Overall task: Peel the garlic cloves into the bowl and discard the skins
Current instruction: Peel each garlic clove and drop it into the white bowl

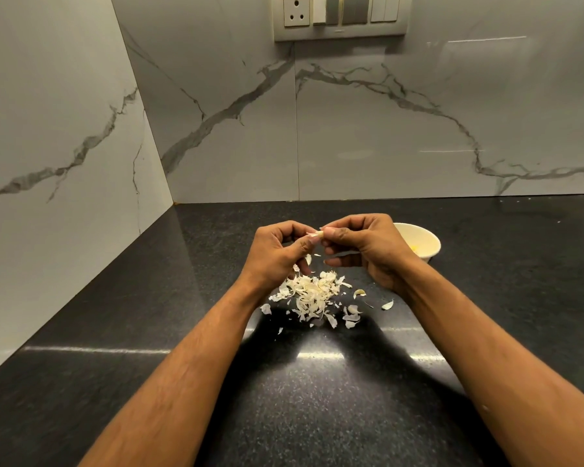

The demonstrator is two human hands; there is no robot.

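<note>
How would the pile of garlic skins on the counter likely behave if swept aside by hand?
The garlic skins look thin, curled and flaky, so probably very light and prone to scatter. Stray flakes already lie around the heap on the glossy black counter, so they would likely slide easily.

Two hands meet above a countertop (115, 348), the left hand (277, 251) and right hand (368, 244) pinching one garlic clove (318, 234) between them. A pile of skins (312, 294) lies below. A bowl (422, 242) sits behind the right hand.
</note>
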